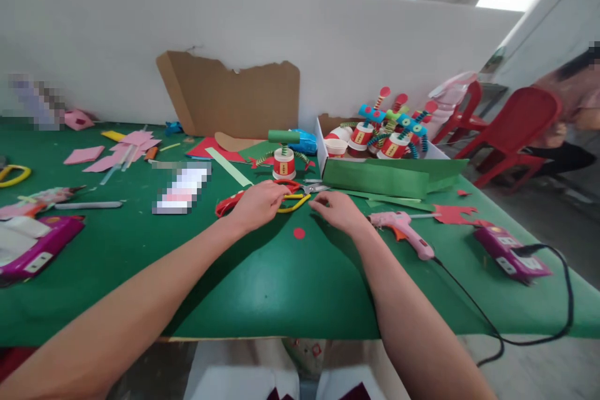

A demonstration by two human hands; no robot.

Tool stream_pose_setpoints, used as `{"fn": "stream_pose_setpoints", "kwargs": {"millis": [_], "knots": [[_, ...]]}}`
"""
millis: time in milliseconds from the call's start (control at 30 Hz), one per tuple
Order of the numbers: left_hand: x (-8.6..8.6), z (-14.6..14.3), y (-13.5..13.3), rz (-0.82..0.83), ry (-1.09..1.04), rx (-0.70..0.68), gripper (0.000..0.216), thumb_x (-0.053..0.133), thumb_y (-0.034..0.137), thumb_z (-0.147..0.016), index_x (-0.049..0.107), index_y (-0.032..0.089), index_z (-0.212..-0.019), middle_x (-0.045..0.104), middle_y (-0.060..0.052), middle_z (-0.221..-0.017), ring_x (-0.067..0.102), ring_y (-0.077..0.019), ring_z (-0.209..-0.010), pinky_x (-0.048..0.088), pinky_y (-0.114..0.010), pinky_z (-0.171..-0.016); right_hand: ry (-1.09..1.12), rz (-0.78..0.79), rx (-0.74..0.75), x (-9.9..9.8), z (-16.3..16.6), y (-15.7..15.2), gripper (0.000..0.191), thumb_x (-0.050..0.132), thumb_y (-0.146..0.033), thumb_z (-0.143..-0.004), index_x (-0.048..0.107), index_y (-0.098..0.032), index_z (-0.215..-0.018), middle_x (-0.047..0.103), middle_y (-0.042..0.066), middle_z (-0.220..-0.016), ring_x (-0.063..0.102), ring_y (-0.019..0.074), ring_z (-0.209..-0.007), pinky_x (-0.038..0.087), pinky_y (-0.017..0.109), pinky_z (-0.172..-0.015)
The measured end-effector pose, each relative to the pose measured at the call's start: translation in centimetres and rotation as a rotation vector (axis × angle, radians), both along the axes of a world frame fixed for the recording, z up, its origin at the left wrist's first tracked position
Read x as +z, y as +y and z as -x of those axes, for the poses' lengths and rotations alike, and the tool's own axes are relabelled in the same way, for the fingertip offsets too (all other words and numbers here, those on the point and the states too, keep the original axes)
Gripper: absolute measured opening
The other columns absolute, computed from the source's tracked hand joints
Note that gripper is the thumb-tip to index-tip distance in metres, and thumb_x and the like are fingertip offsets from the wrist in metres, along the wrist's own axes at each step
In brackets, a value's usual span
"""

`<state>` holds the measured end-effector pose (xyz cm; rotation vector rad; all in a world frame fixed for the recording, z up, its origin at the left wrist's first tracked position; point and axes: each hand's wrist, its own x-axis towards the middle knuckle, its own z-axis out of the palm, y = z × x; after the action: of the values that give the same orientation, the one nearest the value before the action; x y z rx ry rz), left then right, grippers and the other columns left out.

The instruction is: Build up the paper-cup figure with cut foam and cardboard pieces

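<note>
Scissors (309,189) with red and yellow handles lie blades pointing right. A small red disc (299,233) lies flat in front; a green-topped cup figure (284,164) stands upright behind.

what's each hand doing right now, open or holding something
Left hand: curled beside metal scissors with red and yellow handles; grip cannot be told.
Right hand: loosely curled near the scissors; grip unclear.

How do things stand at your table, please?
Left hand at the scissors, right hand close by, grips unclear. Paper-cup figure upright just beyond. Scissors in front of it, red disc nearer me.
</note>
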<state>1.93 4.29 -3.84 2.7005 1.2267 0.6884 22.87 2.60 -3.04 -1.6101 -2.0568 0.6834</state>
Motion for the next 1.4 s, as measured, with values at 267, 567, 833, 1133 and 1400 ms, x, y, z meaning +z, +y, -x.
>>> {"fn": "stream_pose_setpoints", "kwargs": {"millis": [267,567,833,1133,1400], "knots": [[-0.8,0.8,-0.8,0.342,-0.156,-0.256,0.032,0.045,0.005,-0.068,0.073,0.018,-0.076,0.073,0.002,-0.075,0.065,-0.0102,-0.068,0.048,-0.018,-0.067,-0.085,0.118,0.184,1.2,1.2,-2.8,0.014,0.056,-0.011,-0.078,0.068,-0.016,-0.082,0.066,0.002,-0.074,0.057,0.0134,-0.068,0.038,0.024,-0.063],[-1.9,1.3,-1.2,0.41,-0.074,-0.377,0.037,0.046,0.005,-0.069,0.074,0.02,-0.087,0.074,0.001,-0.083,0.066,-0.0112,-0.076,0.047,-0.019,-0.074,0.025,0.024,0.109,0.1,0.6,-4.8,0.022,0.071,-0.029,-0.071,0.069,-0.02,-0.09,0.066,0.002,-0.082,0.054,0.0114,-0.064,0.042,0.025,-0.063],[-2.0,1.3,-1.4,0.337,-0.011,-0.424,0.045,0.047,0.006,-0.073,0.07,0.029,-0.104,0.073,0.006,-0.103,0.066,-0.0111,-0.091,0.045,-0.018,-0.082,-0.038,-0.18,-0.218,4.8,-9.0,-5.0,0.019,0.056,-0.033,-0.077,0.069,-0.019,-0.081,0.07,0.002,-0.074,0.059,0.0148,-0.064,0.043,0.026,-0.061],[-1.8,1.2,-1.4,0.346,0.046,-0.398,0.046,0.045,0.007,-0.072,0.07,0.031,-0.104,0.072,0.008,-0.103,0.066,-0.0113,-0.091,0.045,-0.017,-0.077,-0.297,-0.197,-0.372,7.4,-16.1,-2.1,0.021,0.057,-0.034,-0.07,0.067,-0.017,-0.063,0.059,-0.001,-0.052,0.05,0.0126,-0.051,0.035,0.024,-0.053],[-1.9,1.1,-1.5,0.361,0.032,-0.403,0.047,0.045,0.008,-0.072,0.07,0.032,-0.103,0.072,0.009,-0.104,0.066,-0.0108,-0.092,0.045,-0.017,-0.08,-0.352,-0.092,-0.104,4.8,-9.5,-0.4,0.019,0.056,-0.026,-0.077,0.072,-0.018,-0.077,0.069,0.002,-0.069,0.057,0.014,-0.062,0.039,0.024,-0.06]]}}
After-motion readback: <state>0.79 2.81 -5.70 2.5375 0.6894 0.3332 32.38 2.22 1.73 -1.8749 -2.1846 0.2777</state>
